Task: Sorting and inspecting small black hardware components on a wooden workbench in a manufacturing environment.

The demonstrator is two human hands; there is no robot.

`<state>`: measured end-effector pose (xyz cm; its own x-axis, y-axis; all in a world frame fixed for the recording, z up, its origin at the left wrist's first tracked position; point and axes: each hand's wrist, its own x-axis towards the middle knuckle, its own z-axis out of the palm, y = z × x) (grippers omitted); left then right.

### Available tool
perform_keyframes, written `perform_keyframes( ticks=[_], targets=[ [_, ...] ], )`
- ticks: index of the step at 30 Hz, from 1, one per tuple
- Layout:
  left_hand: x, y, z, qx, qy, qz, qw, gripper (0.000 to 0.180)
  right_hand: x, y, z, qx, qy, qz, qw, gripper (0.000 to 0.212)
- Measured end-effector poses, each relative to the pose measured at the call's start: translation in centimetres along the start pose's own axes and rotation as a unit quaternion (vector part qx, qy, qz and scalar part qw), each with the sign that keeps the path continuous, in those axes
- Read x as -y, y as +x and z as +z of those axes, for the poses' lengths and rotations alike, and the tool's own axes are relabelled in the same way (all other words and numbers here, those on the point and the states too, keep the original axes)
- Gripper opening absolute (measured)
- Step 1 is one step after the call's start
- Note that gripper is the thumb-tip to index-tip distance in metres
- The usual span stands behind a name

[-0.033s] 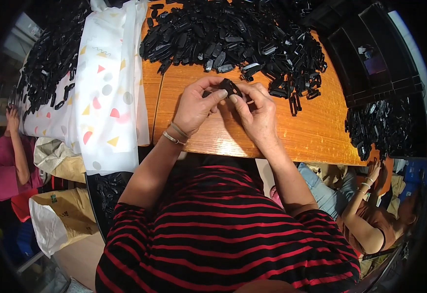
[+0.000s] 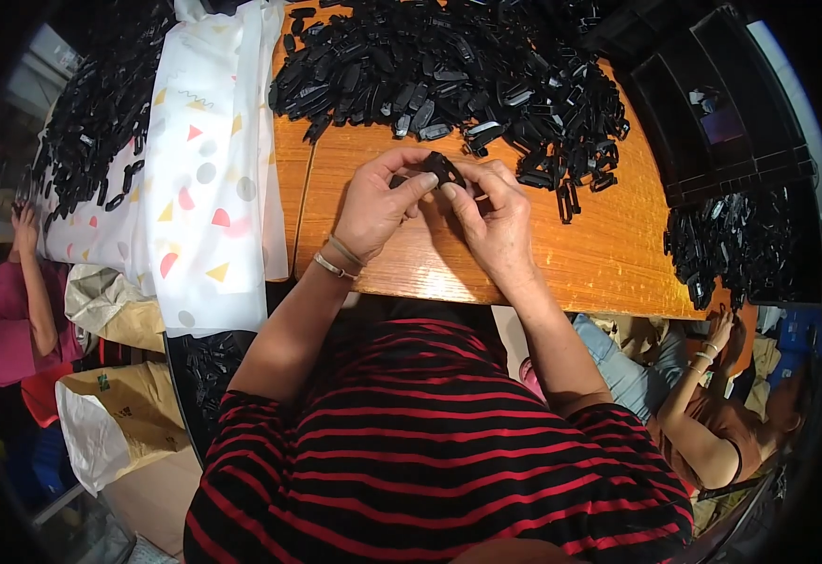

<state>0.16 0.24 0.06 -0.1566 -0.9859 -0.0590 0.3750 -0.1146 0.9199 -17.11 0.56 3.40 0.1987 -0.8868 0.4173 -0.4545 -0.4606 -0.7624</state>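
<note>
Left hand point(image 2: 378, 202): curled in, thumb and fingers pinching one end of a black part
Right hand point(image 2: 500, 216): likewise curled, thumb and fingertips closed on the other end of the same black part
Black part point(image 2: 443, 170): one visible, partly covered by the fingers, raised over the near half of the wooden table point(image 2: 604, 249), between the two hands
Wrist bands: two on the left wrist, one plain band point(image 2: 345, 250) and one pale bracelet point(image 2: 334, 268), above the table's near edge
Main heap point(image 2: 411, 66): one, of black parts too many to count, across the table's far half
Patterned sheet point(image 2: 209, 169): one, white with coloured shapes, along the table's left side
Left heap point(image 2: 101, 122): one, of black pieces, on the sheet left of the table
Right heap point(image 2: 731, 244): one, at the table's right end
Black crate point(image 2: 754, 113): one, tilted, beyond the table's right side
Sacks: two, one whitish-brown point(image 2: 115, 301) and one tan point(image 2: 138, 404), left of the table's near edge
Other people: two, one in magenta point(image 2: 11, 320) well left of the table, one in brown point(image 2: 726, 437) near its right end
</note>
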Motion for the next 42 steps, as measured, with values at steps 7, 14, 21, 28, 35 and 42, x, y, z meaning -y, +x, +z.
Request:
perform_keyframes(
  ticks=[7, 14, 21, 28, 35, 42],
  targets=[
    [-0.3, -0.3, 0.5, -0.006, 0.043, 0.002, 0.999, 0.029, -0.8, -0.1, 0.4, 0.01, -0.038, -0.012, 0.999, 0.021],
    [0.3, -1.1, 1.4, -0.038, 0.087, 0.033, 0.995, 0.026, 0.7, -1.4, 1.8, -0.012, -0.096, -0.018, 0.995, 0.034],
    [-1.1, -1.4, 1.7, 0.033, 0.039, 0.064, 0.997, 0.031, 1.2, -2.1, 3.0, 0.023, -0.016, 0.02, 0.999, 0.045],
    [-0.9, -1.1, 1.0, 0.027, -0.015, -0.012, 0.999, 0.03, 0.3, -1.5, 2.7, 0.088, 0.021, 0.05, 0.995, 0.038],
    [-2.8, 2.4, -1.6, -0.072, 0.572, 0.259, 0.775, 0.011, -1.8, -1.1, -2.2, 0.063, -0.063, -0.003, 0.996, 0.027],
    [-4.1, 5.9, -3.0, -0.007, 0.751, 0.307, 0.585, 0.025, -2.5, -0.8, -3.0, 0.136, -0.229, -0.022, 0.964, 0.028]
  ],
)
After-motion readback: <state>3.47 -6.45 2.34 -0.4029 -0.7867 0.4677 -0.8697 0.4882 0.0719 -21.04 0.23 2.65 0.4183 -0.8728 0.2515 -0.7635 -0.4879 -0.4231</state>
